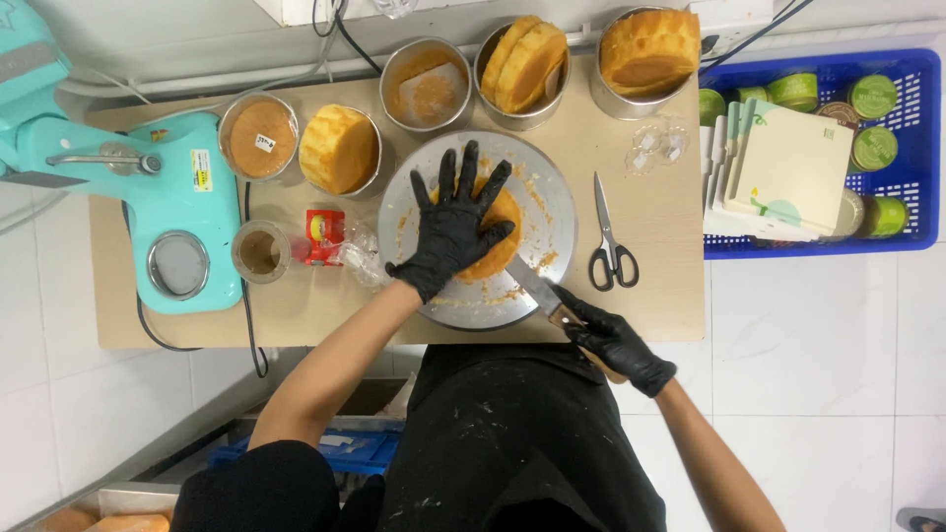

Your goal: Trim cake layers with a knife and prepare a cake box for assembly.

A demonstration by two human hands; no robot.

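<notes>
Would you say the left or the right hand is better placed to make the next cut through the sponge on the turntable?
Probably the right hand: it already grips the knife, blade at the sponge cake's edge. The left hand lies flat on top, steadying it.

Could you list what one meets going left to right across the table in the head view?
Turquoise stand mixer → small cup → red packet → left hand pressing the cake layer on the round turntable → scissors → blue crate.

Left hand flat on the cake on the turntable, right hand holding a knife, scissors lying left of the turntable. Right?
Not quite. In the head view the scissors lie right of the turntable, not left. The left hand is flat on the cake; the right hand holds the knife.
</notes>
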